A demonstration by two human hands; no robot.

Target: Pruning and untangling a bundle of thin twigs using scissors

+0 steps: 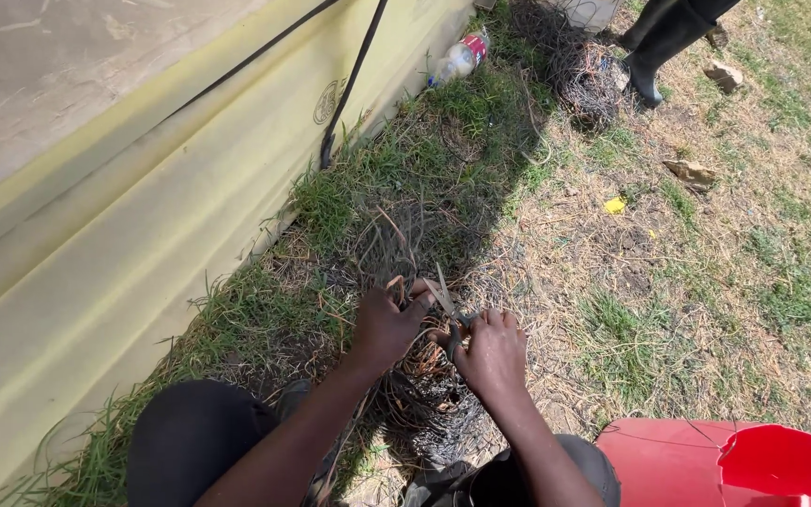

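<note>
head view: left hand pinched shut on thin dark wire strands; right hand closed round small metal cutter. tangled burnt wire heap on grass between knees, beside yellow tarp wall. much wire looks unsorted; red plastic bucket bottom right.

I see my two bare arms in front of me, with no sleeves on them. My left hand and my right hand have no gloves and no rings that I can see. My wrists are bare too, with no watch or band. On my legs I wear dark black trousers. The cloth looks smooth and plain, and it covers both knees.
</note>
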